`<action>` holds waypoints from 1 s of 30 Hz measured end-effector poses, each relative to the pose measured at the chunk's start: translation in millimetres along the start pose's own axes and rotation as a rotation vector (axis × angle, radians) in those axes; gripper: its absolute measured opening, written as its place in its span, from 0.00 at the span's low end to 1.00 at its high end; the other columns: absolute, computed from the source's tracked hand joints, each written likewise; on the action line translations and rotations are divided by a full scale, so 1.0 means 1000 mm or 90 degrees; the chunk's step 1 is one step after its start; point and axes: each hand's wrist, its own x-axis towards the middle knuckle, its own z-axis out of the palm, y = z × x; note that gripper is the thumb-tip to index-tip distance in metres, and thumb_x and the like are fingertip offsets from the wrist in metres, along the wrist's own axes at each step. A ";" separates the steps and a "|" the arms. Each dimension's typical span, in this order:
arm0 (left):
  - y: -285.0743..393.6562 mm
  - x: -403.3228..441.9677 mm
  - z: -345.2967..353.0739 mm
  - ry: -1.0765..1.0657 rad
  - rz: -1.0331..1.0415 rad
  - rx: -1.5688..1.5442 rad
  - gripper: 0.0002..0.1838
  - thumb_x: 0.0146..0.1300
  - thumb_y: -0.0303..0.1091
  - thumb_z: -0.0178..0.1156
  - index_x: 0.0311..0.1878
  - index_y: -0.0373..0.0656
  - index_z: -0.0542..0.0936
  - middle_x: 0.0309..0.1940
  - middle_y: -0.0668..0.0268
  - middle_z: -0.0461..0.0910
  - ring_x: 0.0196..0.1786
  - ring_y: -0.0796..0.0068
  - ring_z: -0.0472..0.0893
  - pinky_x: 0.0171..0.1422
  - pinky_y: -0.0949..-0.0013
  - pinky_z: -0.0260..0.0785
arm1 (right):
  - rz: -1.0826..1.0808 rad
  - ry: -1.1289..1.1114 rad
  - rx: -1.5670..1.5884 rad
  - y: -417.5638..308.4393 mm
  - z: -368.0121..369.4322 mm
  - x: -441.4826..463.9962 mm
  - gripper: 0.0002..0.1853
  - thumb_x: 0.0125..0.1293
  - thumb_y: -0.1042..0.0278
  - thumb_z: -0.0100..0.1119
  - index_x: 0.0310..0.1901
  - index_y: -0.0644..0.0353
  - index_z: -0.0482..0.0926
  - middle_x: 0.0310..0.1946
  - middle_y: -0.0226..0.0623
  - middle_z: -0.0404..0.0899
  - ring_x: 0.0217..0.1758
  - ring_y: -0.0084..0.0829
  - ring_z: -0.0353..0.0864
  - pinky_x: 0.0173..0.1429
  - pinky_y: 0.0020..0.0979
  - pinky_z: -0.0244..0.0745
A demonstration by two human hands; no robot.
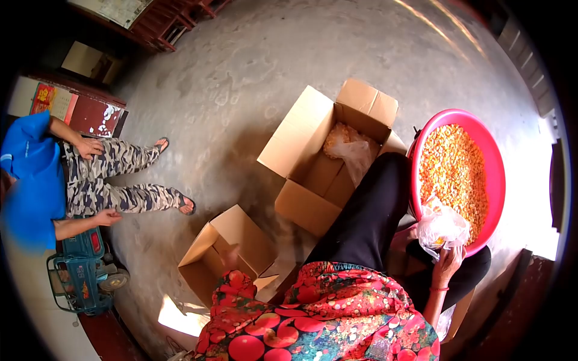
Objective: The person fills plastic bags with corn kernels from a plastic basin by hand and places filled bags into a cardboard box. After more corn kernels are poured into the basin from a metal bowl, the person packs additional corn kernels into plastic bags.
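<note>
My right hand (450, 262) is closed on a crumpled clear plastic bag (442, 227), at the near rim of a large pink basin (498, 174). Loose orange-yellow corn kernels (454, 174) fill much of that basin. Over on the left, my left hand (230, 257) is at the opening of a smaller open cardboard box (241, 231). Its fingers are smeared and dim, so their shape does not show. In front of my knee lies a bigger open cardboard box (301, 135). A clear bag with orange-yellow contents (346, 146) rests inside it.
A person in a blue shirt (33, 174) and camouflage trousers sits at the far left. Below them stands a teal toy-like vehicle (84, 274). Wooden furniture (171, 27) lines the back, and a grey concrete floor (235, 72) spreads between.
</note>
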 end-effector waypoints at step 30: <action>0.175 -0.013 0.072 -0.051 0.314 -0.169 0.55 0.45 0.36 0.69 0.70 0.32 0.44 0.71 0.48 0.45 0.73 0.58 0.50 0.74 0.61 0.43 | -0.003 0.056 0.027 -0.030 -0.014 0.015 0.06 0.50 0.71 0.53 0.26 0.65 0.71 0.26 0.45 0.71 0.38 0.48 0.72 0.51 0.44 0.62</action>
